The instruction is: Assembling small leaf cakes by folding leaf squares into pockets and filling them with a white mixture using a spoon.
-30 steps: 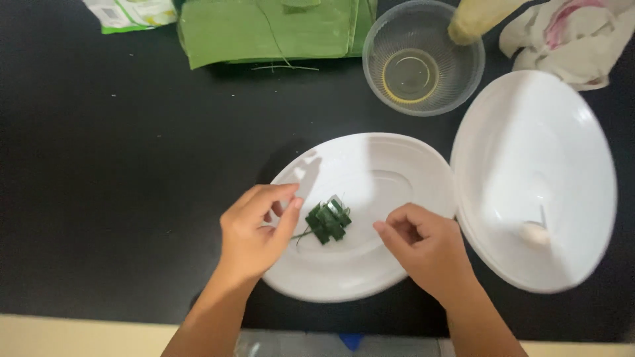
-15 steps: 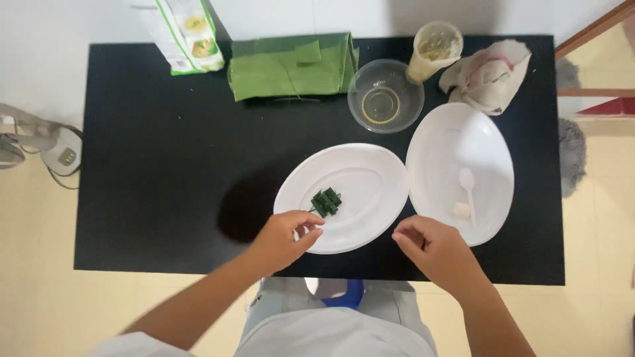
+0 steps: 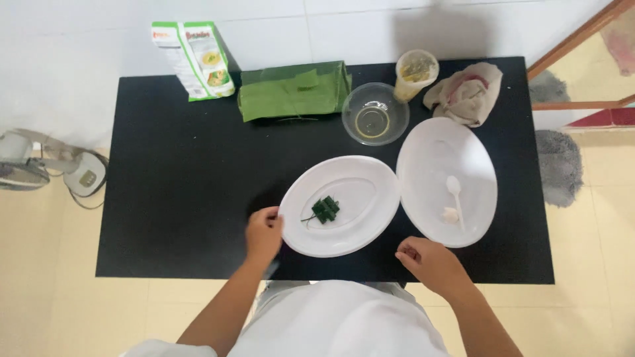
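Down near the bottom of the frame, the left hand (image 3: pixel 264 233) rests on the black table (image 3: pixel 172 198), its fingers curled in, touching the left edge of a white oval plate (image 3: pixel 357 225). It holds nothing that can be seen. The right hand (image 3: pixel 433 266) sits lower and to the right, at the front edge of the table, closed in a loose fist, and I cannot tell if anything is inside it. It is near both plates but touches neither. On the middle plate lies a small folded green leaf packet (image 3: pixel 325 209) with a thin stem sticking out to the left; it is apart from both hands. Just beside this plate, to the right, is a second white plate (image 3: pixel 430 158) with a white spoon (image 3: pixel 455 198) and a small white lump on it. Higher up, a clear glass bowl (image 3: pixel 375 114) stands near the tops of both plates. To its left lies a stack of big green leaves (image 3: pixel 294 90). At the upper left of the table stands a green and white box (image 3: pixel 193 59). At the upper right are a plastic cup (image 3: pixel 417 71) and a crumpled cloth (image 3: pixel 466 92).
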